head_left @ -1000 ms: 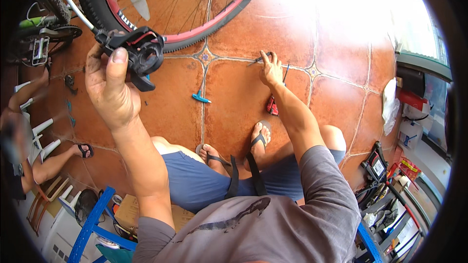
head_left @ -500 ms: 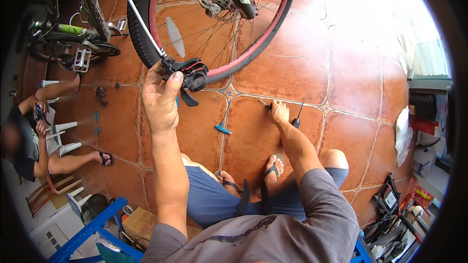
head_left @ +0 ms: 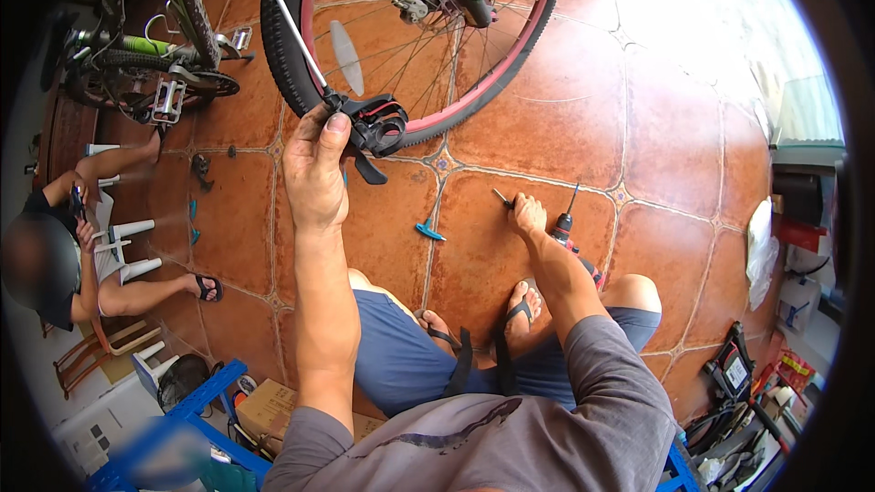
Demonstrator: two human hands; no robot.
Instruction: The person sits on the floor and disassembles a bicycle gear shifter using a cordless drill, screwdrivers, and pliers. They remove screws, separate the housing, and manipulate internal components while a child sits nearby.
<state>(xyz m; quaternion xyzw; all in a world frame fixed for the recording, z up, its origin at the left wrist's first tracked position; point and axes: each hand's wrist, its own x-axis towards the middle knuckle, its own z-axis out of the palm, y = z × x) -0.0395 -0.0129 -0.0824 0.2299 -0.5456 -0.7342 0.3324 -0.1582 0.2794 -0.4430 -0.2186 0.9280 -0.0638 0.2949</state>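
Observation:
My left hand (head_left: 315,178) is closed on a black bicycle shifter (head_left: 376,123) with a ring clamp and a lever hanging below. A white cable housing (head_left: 287,23) runs from it to the upper left. The shifter appears in front of the tyre's lower edge; whether they touch I cannot tell. Low over the tiles, my right hand (head_left: 528,215) is closed around a screwdriver (head_left: 504,199), its thin shaft pointing up-left and its handle mostly hidden. Beside my right forearm is a red and black power drill (head_left: 563,230) with a long bit, partly covered by the arm.
A blue T-handle wrench (head_left: 430,230) lies on the tiles between my hands. The bicycle wheel (head_left: 510,82) with a red rim stands ahead. Another bicycle (head_left: 169,59) is at the far left, near a seated person (head_left: 77,246). Tools and boxes line the right side.
The whole view has shifted slightly, so everything appears further right. More of the power drill shows beside my right forearm. Both hands keep their holds.

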